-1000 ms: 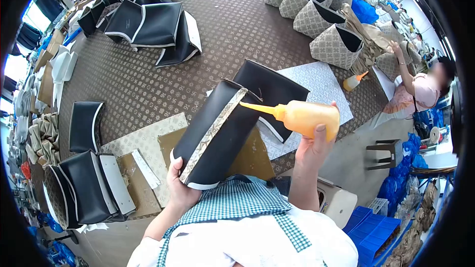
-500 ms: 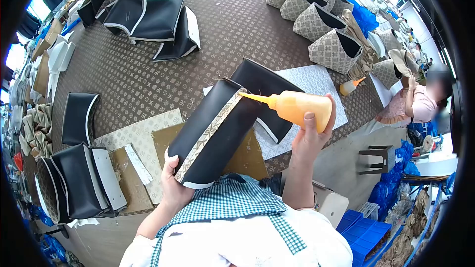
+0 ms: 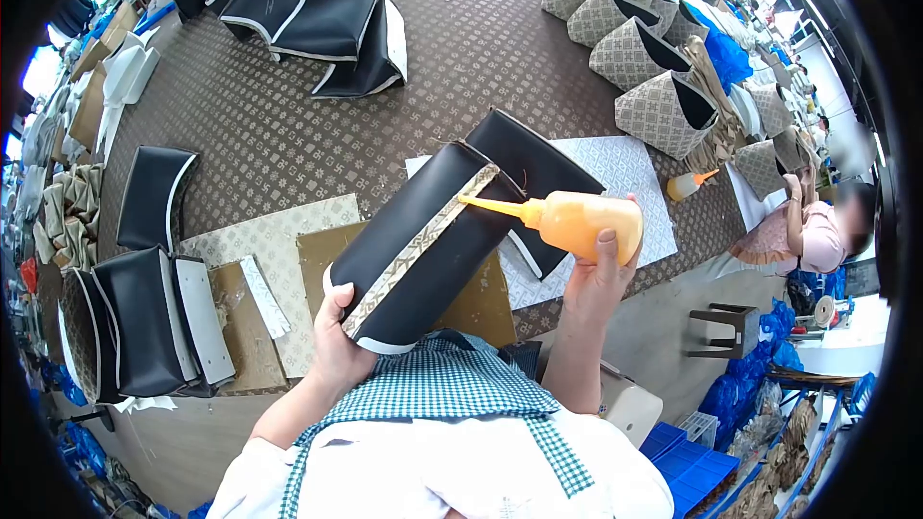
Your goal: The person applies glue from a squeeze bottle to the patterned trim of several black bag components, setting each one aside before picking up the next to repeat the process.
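Observation:
My left hand [image 3: 344, 341] grips the lower left end of a black leather-like bag piece [image 3: 394, 216], held tilted in front of me. A patterned beige strip [image 3: 420, 245] runs along its length. In my right hand [image 3: 598, 279] is an orange glue bottle [image 3: 586, 223], lying sideways with its long thin nozzle pointing left. The nozzle tip meets the strip near its upper end. Behind the held piece, another black piece [image 3: 538, 159] rests on a white patterned sheet [image 3: 630, 173].
Several black pieces [image 3: 322, 14] lie at the table's far left, and more [image 3: 144, 327] at the near left. Patterned bag bodies [image 3: 668, 113] line the right, near a second glue bottle [image 3: 687, 185]. A person [image 3: 817, 226] stands at right, by a stool [image 3: 721, 329].
The nozzle tip has moved a little down along the strip from its top end. My view has shifted slightly, and both hands keep their holds.

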The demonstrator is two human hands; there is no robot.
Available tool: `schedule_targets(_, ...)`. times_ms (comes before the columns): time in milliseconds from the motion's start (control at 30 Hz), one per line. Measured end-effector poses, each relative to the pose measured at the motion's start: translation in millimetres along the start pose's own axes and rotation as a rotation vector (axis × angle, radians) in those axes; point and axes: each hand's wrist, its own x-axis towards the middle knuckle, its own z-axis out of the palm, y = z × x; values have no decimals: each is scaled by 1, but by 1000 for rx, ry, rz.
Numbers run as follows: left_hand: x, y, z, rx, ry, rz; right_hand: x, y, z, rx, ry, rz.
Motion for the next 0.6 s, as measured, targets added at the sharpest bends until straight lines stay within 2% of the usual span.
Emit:
schedule_targets(200,-2,0,3,-8,-31,0,-12,0,1,3,-40,57)
schedule_targets(400,0,-1,1,-9,22,-11,-24,0,9,14,-70,88)
schedule_targets(600,3,-2,-6,-52,-65,-13,-36,-5,16,-12,-120,123)
